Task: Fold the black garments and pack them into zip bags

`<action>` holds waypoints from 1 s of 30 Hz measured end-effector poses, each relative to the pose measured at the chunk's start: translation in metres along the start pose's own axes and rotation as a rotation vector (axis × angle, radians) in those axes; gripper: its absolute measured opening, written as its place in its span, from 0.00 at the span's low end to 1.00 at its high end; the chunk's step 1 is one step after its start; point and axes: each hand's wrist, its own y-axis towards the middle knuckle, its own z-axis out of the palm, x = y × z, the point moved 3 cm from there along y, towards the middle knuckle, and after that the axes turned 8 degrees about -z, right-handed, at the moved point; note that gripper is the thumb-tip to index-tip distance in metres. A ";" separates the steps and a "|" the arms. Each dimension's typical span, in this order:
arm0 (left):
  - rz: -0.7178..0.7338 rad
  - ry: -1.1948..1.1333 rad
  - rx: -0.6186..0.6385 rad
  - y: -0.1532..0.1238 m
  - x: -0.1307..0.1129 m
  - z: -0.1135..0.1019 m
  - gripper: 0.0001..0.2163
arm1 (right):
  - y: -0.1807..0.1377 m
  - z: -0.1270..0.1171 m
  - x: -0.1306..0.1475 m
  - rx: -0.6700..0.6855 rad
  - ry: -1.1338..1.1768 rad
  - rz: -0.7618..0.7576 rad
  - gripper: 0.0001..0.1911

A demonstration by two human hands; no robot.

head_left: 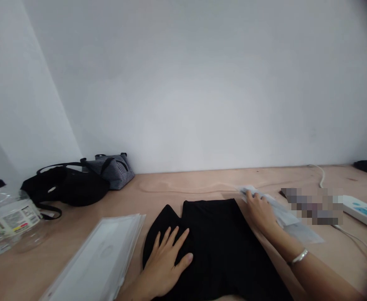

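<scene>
Okay, black garment (221,246) lying flat on the table (177,184).
Head cam: laying it out looks mostly done to me, can't tell what's left. My left hand (166,263) is spread wide on it, holding nothing; my right hand (261,213) is on a translucent bag (285,216) beside it, gripping or resting, can't tell. The left flap's tip points wallward; long axis seems to run that way too.

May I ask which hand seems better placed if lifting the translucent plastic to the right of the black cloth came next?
Probably the right hand: its fingers rest on that translucent plastic, while the left hand lies spread on the black cloth, farther away.
</scene>
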 end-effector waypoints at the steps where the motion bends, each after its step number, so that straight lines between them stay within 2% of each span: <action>1: -0.028 -0.052 -0.017 0.001 0.001 -0.002 0.24 | 0.001 -0.005 0.004 -0.021 0.026 -0.043 0.19; 5: -0.174 -0.404 -0.182 0.005 0.007 -0.014 0.23 | -0.002 -0.028 0.035 -0.173 0.308 -0.369 0.27; 8: -0.237 -0.671 -0.302 0.009 0.018 -0.021 0.24 | -0.015 -0.044 0.064 -0.259 0.533 -0.593 0.25; 11: -0.260 -0.835 -0.371 0.011 0.030 -0.023 0.26 | -0.031 -0.051 0.090 -0.256 0.653 -0.805 0.17; 14: -0.252 -0.831 -0.381 0.012 0.034 -0.025 0.24 | -0.046 -0.048 0.105 -0.181 0.713 -0.921 0.13; 16: -0.223 -0.710 -0.391 0.011 0.029 -0.027 0.19 | -0.051 -0.042 0.106 -0.138 0.716 -0.886 0.16; 18: -0.153 -0.545 -0.405 0.009 0.019 -0.031 0.15 | -0.054 -0.035 0.101 -0.086 0.695 -0.813 0.23; 21: 0.016 -0.338 -0.326 0.009 -0.005 -0.033 0.14 | -0.056 -0.021 0.087 0.013 0.646 -0.661 0.30; 24: 0.136 -0.200 -0.153 0.010 -0.027 -0.029 0.19 | -0.059 -0.001 0.075 0.159 0.607 -0.520 0.30; 26: 0.191 -0.117 -0.058 0.011 -0.037 -0.024 0.25 | -0.062 0.009 0.072 0.234 0.602 -0.495 0.30; 28: 0.228 -0.049 0.014 0.011 -0.041 -0.016 0.32 | -0.063 0.013 0.072 0.264 0.615 -0.501 0.30; 30: 0.237 -0.013 0.050 0.012 -0.040 -0.010 0.34 | -0.060 0.009 0.071 0.267 0.651 -0.486 0.30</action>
